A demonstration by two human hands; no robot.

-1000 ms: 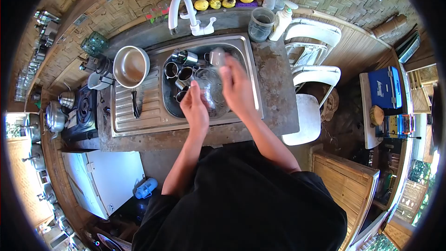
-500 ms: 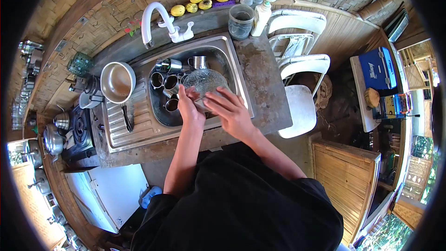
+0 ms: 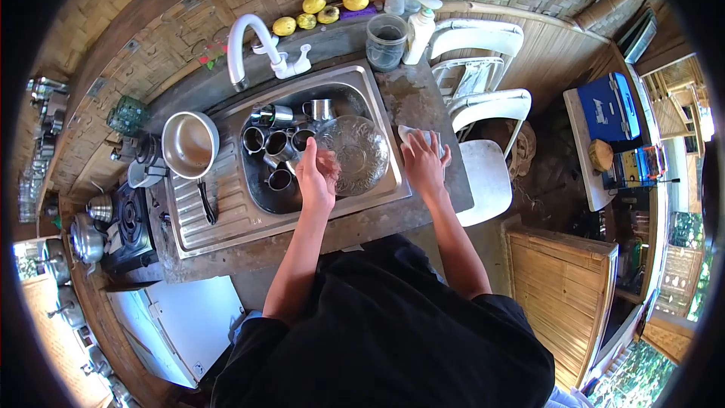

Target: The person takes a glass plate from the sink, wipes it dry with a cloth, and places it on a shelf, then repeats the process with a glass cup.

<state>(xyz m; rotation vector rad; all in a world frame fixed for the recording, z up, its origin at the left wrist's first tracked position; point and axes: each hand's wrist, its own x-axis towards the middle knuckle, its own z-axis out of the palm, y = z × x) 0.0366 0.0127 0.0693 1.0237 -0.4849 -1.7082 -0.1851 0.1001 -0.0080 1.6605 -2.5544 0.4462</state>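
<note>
A clear patterned glass plate (image 3: 355, 153) faces up over the sink's right half. My left hand (image 3: 317, 177) is at its left edge, thumb raised and fingers curled under the glass, gripping it. On the counter just right of the sink, my right hand (image 3: 425, 166) has its fingers bent over a flat whitish thing (image 3: 406, 133), mostly covered by the hand; its kind I cannot tell. Several metal mugs (image 3: 278, 145) lie in the steel sink (image 3: 370, 81), left of the plate.
A pot (image 3: 189, 143) with a black handle rests on the ridged drainboard (image 3: 230, 208). The white faucet (image 3: 285, 64) curves over the sink's back edge. A dark plastic tub (image 3: 387, 49) and a pump bottle (image 3: 419, 34) stand at the back right, beside white folding chairs (image 3: 483, 109).
My right hand has left the plate and moved right to the whitish thing on the counter. The plate has turned face up, with my left hand staying at its left edge.
</note>
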